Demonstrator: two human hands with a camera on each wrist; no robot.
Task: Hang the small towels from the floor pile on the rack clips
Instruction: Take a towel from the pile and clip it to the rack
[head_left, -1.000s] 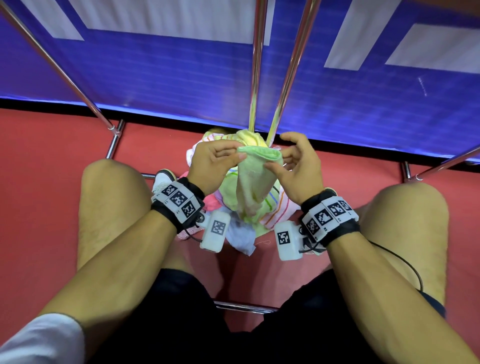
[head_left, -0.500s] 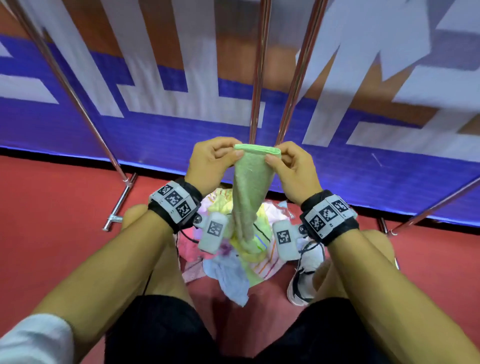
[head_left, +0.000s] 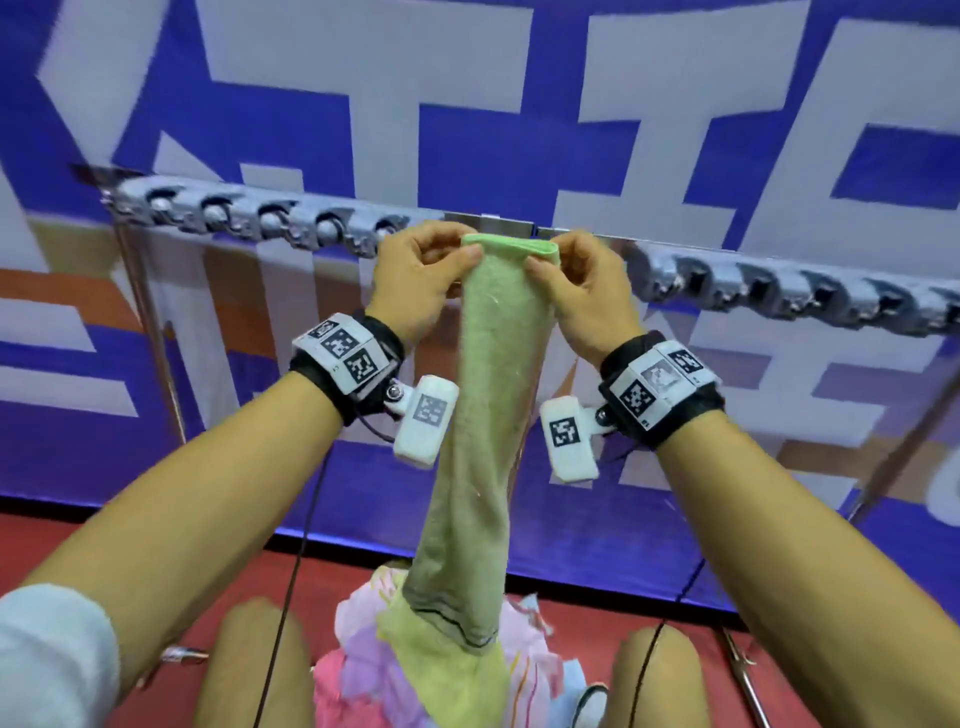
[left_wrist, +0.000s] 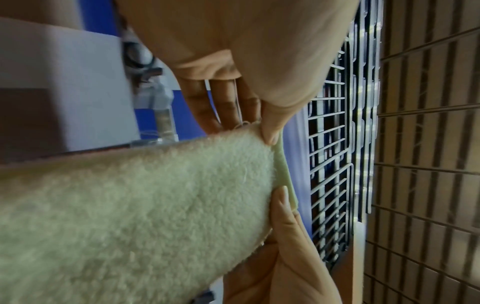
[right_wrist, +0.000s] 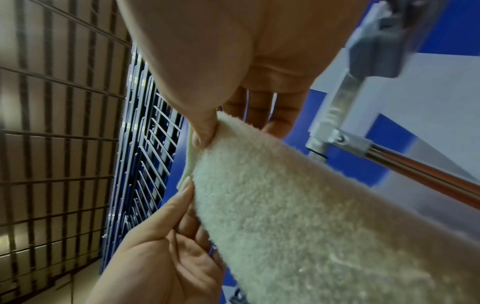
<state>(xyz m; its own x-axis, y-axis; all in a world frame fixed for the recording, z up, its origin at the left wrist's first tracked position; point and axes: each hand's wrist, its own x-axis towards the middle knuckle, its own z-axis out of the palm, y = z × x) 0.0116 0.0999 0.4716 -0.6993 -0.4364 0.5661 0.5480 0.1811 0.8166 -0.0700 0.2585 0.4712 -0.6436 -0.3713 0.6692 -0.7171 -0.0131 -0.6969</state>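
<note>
A small light green towel (head_left: 488, 405) hangs lengthwise from its top hem, held up between both hands just in front of the rack bar (head_left: 493, 224). My left hand (head_left: 423, 273) pinches the hem's left corner; my right hand (head_left: 576, 283) pinches the right corner. The left wrist view shows the fluffy green towel (left_wrist: 135, 205) with a thumb (left_wrist: 271, 123) pressed on its edge. In the right wrist view the same towel (right_wrist: 298, 205) is pinched at its corner. Rows of grey clips (head_left: 270, 221) run along the bar to the left and grey clips (head_left: 789, 293) to the right, all without towels.
The pile of coloured towels (head_left: 431, 660) lies on the red floor (head_left: 670, 639) between my knees. A blue and white banner (head_left: 519, 104) stands behind the rack. Metal rack legs (head_left: 150, 322) slope down at both sides.
Both hands have lifted the green towel from low over the pile up to the height of the clip bar. The view has tilted upward, bringing the clips into sight.
</note>
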